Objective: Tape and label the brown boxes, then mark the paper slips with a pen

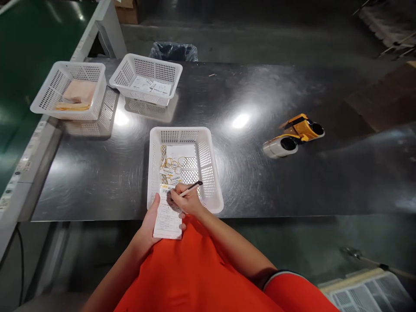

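My left hand (151,220) holds a narrow stack of printed paper slips (167,221) in front of my body, its fingers wrapped under the stack. In my right hand (188,200) is a pen (191,189) with a dark end, and that hand rests at the top part of the slips. Just beyond both hands stands a white perforated basket (214,182) at the table's front edge. Inside it lie white papers (180,151), small barcode tags (175,178) and several thin yellow rings or bands.
A white basket (99,93) with peach and yellow packets is at the far left, beside another basket (177,78) of paper slips. A yellow tape dispenser (300,130) with tape rolls sits on the metal table (247,182). Behind stands a lined bin (173,51); a green conveyor (35,43) runs left.
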